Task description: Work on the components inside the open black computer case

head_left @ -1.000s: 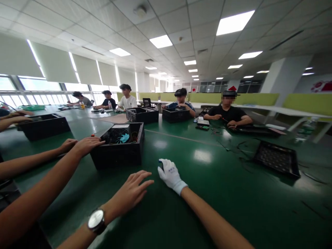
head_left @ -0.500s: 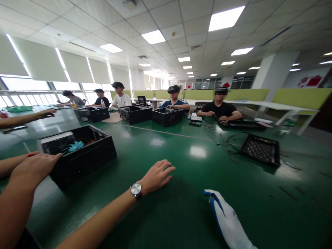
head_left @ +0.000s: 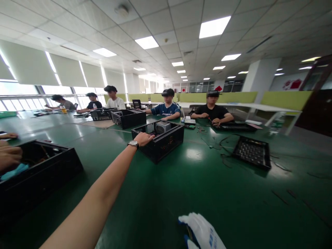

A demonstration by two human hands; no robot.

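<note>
My bare left hand [head_left: 144, 138], with a watch on its wrist, reaches forward and grips the near left rim of a black computer case [head_left: 166, 147]. The case is open at the top and shows a grey metal box [head_left: 163, 128] inside. Its fingertips are partly hidden behind the rim. Low in the view is my right hand [head_left: 198, 228] in a white and blue glove, over the green table, its fingers bent and apart from the thumb, with nothing seen in them.
Another open case [head_left: 52, 169] stands at the left, with another person's hand [head_left: 10, 157] at it. A black tray-like panel [head_left: 251, 152] lies at the right among loose cables. Several people sit across the table [head_left: 166, 193], beyond more cases [head_left: 129, 118] and a bottle [head_left: 277, 122].
The case from across the table now stands nearer, and my left hand has moved forward onto it. My right hand is lower and further left. The view has turned right.
</note>
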